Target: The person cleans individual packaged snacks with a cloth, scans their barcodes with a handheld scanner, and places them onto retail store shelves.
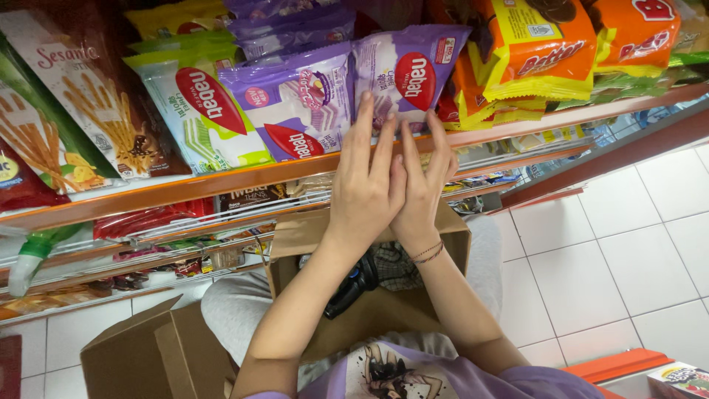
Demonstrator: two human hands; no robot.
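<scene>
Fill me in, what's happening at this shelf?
A person crouches at a snack shelf with an open cardboard box on their lap. Both hands are raised side by side: the left hand and right hand press flat against purple wafer packs on the shelf's front row. Neither hand closes a grip on a pack. A second cardboard box sits on the tiled floor to the left.

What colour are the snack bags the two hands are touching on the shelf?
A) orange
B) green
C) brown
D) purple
D: the left hand and the right hand both rest their fingertips on the purple wafer bags on the shelf, while the orange bags sit off to the side, untouched.
</scene>
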